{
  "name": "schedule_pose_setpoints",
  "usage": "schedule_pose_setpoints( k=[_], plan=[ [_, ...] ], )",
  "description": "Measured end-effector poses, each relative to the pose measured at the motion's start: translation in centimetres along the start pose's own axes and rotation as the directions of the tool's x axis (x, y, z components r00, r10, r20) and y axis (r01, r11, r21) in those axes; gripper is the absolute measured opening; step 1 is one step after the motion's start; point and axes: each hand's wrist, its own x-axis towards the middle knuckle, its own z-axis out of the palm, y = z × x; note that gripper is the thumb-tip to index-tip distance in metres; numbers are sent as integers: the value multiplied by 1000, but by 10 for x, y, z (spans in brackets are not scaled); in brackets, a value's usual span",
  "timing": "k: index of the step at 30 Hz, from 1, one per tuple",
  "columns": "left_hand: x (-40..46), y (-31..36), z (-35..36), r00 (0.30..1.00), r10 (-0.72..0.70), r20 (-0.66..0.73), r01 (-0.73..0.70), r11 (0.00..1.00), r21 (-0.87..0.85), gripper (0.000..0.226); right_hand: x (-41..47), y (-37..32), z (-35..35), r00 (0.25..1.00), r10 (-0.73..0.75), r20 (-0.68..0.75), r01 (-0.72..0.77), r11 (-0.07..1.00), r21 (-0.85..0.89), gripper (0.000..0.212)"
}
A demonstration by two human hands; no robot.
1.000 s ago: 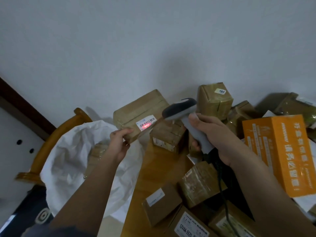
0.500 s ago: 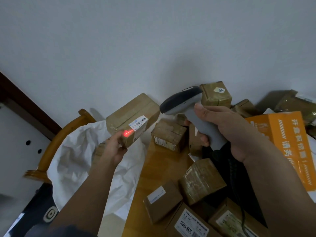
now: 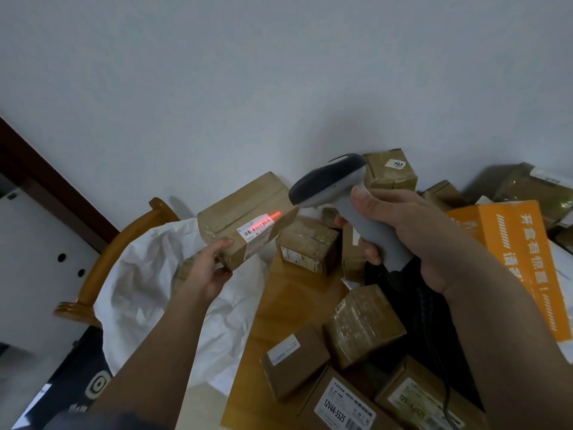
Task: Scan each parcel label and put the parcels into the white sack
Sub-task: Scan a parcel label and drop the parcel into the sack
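My left hand (image 3: 207, 268) grips the near corner of a brown cardboard parcel (image 3: 235, 212), held up above the white sack (image 3: 139, 280). Its white barcode label (image 3: 255, 229) faces me. My right hand (image 3: 400, 231) grips a grey handheld scanner (image 3: 331, 181) with a dark head, pointed left at the parcel. A red scan line (image 3: 269, 218) falls across the label's top edge. The sack lies open over a wooden chair at the left of the table.
Several brown parcels (image 3: 307, 243) lie on the wooden table (image 3: 279, 302), some stacked against the wall. An orange box (image 3: 521, 268) stands at the right. The wooden chair (image 3: 114, 246) holds the sack. A dark cable runs down from the scanner.
The red scan line has moved from the parcel's lower corner by my fingers up onto the label's upper edge. Scanner and parcel stay raised, shifted only slightly.
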Motion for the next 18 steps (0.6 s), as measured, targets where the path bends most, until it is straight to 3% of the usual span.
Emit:
schedule_pose_setpoints(
  k=[8, 16, 18],
  plan=[
    [-11, -7, -18, 999, 18, -34, -20, 998, -61, 23, -6, 0, 8, 998, 27, 54, -24, 999, -44, 50],
    [-16, -13, -39, 999, 18, -34, -22, 994, -108, 67, -8, -1, 15, 995, 20, 98, -14, 998, -65, 42],
    [-20, -13, -42, 1000, 20, -15, -22, 988, -150, 64, -6, 0, 18, 992, 21, 122, -12, 998, -69, 45]
  ],
)
